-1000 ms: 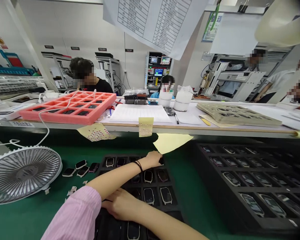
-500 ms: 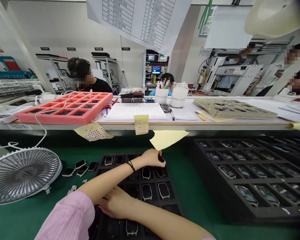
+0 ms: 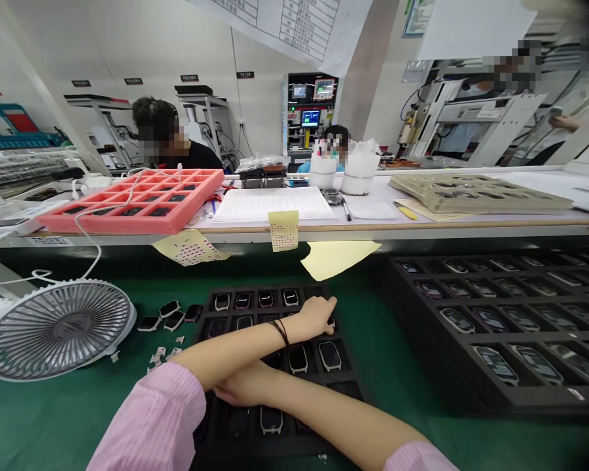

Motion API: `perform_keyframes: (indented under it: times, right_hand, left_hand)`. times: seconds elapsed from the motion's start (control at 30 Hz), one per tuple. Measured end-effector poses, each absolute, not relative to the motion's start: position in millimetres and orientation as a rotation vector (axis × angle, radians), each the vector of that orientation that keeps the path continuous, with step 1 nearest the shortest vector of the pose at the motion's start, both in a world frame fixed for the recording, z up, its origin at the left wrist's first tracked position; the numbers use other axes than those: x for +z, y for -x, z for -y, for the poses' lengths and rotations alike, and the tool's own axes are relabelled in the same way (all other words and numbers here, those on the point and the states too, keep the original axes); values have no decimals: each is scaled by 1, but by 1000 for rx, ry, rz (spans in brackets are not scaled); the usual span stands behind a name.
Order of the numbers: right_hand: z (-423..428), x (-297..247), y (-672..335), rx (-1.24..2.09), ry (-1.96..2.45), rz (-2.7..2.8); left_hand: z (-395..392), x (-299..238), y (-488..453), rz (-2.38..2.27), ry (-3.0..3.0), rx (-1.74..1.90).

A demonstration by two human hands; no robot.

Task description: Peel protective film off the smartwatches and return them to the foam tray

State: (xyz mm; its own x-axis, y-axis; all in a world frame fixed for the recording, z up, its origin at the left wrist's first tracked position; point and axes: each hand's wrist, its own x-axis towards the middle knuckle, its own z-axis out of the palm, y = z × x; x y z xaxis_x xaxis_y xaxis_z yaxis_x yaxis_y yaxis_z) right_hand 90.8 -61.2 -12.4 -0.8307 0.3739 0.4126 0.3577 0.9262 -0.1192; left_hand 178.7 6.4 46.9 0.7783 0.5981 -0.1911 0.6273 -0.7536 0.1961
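My arms are crossed over a small black foam tray of smartwatch cases on the green mat. My left hand, with a black band on its wrist, reaches to the tray's right column. Its fingers curl down on a dark watch case, which they mostly hide. My right hand lies on the tray's left side under my left forearm, and its fingers are hidden. Filled cells show along the top row and in front of my left hand.
A white desk fan stands left, with loose watch cases beside the tray. A large black tray of watches fills the right. A raised shelf carries a pink tray, papers and a beige tray. People sit behind it.
My left hand came a little toward me from the tray's far right corner to the second row, uncovering the top row. My right hand slid further under my left forearm.
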Motion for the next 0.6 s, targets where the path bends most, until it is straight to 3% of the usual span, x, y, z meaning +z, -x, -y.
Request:
perform_keyframes:
  times: [0.2,0.6]
  right_hand:
    - [61,-10,-96,72,508,2599]
    - [59,-11,-97,166,542,2612]
  left_hand:
    - [-20,70,-128,-919,-2747,-18]
    - [-17,62,-112,-664,-2884,-362]
